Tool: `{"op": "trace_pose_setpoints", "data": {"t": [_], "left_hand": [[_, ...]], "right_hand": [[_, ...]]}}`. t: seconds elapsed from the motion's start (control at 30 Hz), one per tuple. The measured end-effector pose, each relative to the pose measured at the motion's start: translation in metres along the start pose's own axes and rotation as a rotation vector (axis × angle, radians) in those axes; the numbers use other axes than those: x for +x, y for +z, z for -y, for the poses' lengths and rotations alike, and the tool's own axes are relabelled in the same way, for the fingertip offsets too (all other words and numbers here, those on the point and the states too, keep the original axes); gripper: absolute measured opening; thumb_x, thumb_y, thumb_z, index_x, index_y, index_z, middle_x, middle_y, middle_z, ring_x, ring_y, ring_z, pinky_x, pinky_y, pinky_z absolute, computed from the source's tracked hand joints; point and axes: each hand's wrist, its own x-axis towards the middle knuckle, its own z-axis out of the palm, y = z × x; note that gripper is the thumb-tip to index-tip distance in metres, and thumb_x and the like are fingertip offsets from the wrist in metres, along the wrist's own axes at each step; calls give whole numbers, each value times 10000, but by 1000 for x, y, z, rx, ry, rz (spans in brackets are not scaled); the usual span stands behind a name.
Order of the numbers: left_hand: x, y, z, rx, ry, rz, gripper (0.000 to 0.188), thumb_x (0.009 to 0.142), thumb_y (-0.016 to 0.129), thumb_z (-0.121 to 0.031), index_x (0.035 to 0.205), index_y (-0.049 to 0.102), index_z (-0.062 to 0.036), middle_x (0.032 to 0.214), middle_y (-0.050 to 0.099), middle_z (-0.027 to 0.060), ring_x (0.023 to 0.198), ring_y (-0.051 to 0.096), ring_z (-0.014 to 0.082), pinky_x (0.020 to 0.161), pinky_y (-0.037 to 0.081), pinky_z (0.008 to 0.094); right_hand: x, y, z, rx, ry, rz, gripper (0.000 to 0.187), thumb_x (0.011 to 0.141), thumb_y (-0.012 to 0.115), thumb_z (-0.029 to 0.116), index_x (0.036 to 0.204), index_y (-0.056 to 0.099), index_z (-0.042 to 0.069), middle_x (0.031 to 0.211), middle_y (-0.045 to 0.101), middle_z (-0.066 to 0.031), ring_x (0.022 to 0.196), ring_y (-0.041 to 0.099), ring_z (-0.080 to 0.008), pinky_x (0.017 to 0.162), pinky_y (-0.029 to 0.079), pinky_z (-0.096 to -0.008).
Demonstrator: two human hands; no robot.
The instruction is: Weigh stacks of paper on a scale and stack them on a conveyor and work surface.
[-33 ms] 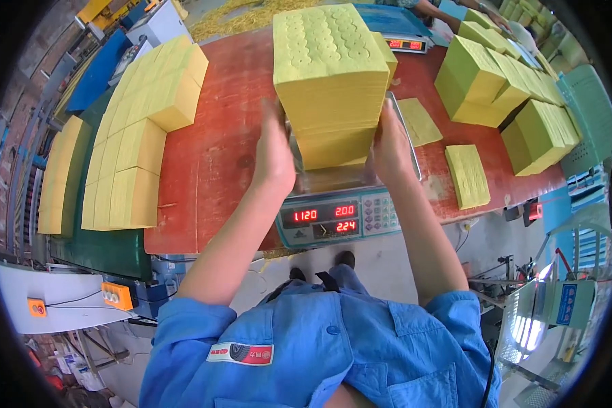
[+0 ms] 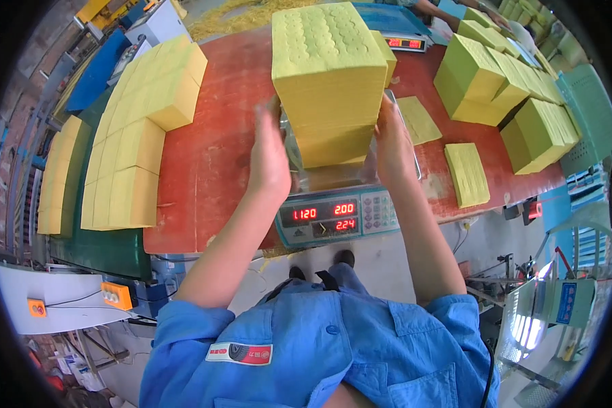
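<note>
A tall stack of yellow perforated paper sheets (image 2: 330,95) stands upright on the metal pan of a digital scale (image 2: 336,216) with lit red digits. My left hand (image 2: 270,160) is beside the stack's left face, fingers stretched out, with a narrow gap showing at the palm. Along the right face, my right hand (image 2: 394,149) is held with its fingers extended; whether its fingertips touch the paper I cannot tell. Behind the tall stack, another yellow block (image 2: 387,58) is mostly hidden. Thin yellow sheet bundles (image 2: 467,175) lie to the right of the scale.
Rows of yellow paper stacks (image 2: 132,146) stand on the left, more blocks (image 2: 472,81) at the right of the red tabletop (image 2: 214,136). A second scale (image 2: 404,44) is at the far side, near another person's arm (image 2: 438,12). A green perforated chair (image 2: 588,112) stands far right.
My hands are slightly farther apart, the left one having shifted a little outward. The stack stays on the scale, and the lit display looks the same.
</note>
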Motion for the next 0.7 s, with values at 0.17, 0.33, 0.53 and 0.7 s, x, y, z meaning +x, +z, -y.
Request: {"op": "trace_pose_setpoints", "data": {"t": [0.17,0.33,0.53,0.7], "left_hand": [[-62,-15,-4,120,130,-41,775,1054,245,-569,1504,326,57,1576,336,203,1468,290,298,1205,199,437],[-105,-1,-2,117,181,-17,578,1080,302,-405,1426,432,39,1458,473,194,1371,430,285,1150,317,426],[-132,0,-13,238,282,53,448,1060,374,-287,1370,477,20,1420,497,190,1304,490,279,1087,398,442],[-155,-19,-21,255,328,87,436,1059,363,-267,1365,482,21,1423,503,193,1298,503,281,1074,414,431]], "right_hand": [[-74,9,16,-33,-137,-75,614,1088,260,428,1518,346,-2,1582,346,-157,1483,294,-275,1191,234,-436],[-130,29,12,71,-153,-68,597,1085,266,409,1506,360,-3,1573,365,-151,1474,311,-290,1181,235,-446],[-165,38,22,72,-178,-106,608,1070,303,409,1486,381,-28,1536,411,-179,1450,352,-316,1168,263,-449],[-194,29,29,106,-268,-125,555,1056,391,323,1442,424,-74,1484,463,-222,1418,406,-319,1161,298,-452]]}}
